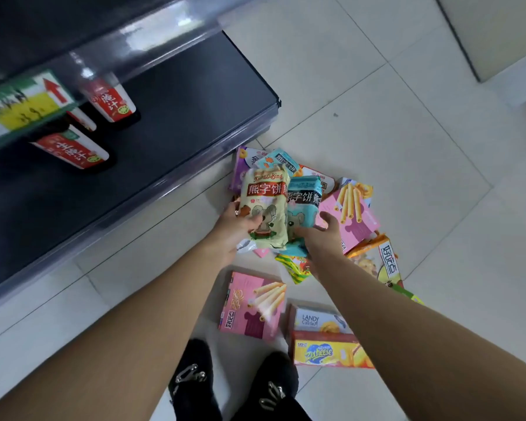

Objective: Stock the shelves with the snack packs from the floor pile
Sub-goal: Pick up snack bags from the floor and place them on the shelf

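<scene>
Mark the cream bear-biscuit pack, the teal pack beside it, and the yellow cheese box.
cream bear-biscuit pack [265, 191]: head view, on its red name band.
teal pack [305, 205]: head view, middle of its front face.
yellow cheese box [319, 353]: head view, on its blue logo.

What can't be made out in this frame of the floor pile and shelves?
All in the head view:
1. Digits on the shelf price tag: blurred.
2. Grip of the right hand: fingertips hidden behind the blue bear-biscuit pack.
3. Most of the purple pack: covered by the cream bear-biscuit pack that the left hand holds.
4. Half of the green-yellow pack: hidden by the right wrist.
</scene>
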Demonstrator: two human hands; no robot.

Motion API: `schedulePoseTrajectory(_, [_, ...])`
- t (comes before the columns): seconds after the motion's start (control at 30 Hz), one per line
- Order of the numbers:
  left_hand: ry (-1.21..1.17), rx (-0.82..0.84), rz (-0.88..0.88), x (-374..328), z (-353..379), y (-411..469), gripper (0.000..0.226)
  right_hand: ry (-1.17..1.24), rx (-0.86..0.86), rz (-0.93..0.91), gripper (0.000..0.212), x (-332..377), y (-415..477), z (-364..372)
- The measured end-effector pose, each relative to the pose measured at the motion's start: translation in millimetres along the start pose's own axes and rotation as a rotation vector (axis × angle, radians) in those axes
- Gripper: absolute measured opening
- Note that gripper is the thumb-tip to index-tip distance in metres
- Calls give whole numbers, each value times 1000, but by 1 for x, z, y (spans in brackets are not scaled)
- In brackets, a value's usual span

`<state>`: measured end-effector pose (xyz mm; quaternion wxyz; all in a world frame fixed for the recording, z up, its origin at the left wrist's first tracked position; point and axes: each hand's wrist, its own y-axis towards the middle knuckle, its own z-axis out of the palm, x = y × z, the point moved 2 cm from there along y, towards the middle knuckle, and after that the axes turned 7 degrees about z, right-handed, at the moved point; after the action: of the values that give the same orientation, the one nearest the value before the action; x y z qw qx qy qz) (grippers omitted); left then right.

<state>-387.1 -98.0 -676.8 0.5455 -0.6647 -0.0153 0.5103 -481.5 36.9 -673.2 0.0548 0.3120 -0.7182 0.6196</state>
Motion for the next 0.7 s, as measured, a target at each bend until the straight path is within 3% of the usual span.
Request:
schedulePoseTrajectory(0.2, [55,-65,205,-74,6,-58,36,-5,-11,-123,61,61,-72,-18])
schedulePoseTrajectory(0.43, [182,-93,379,-189,17,-141,31,-98,-37,-371,46,149,-181,-31])
schedulePoseTrajectory(0.7, [154,-216,553,-300,23,-254,35,-245,-71,-678,37,232,-313,-48])
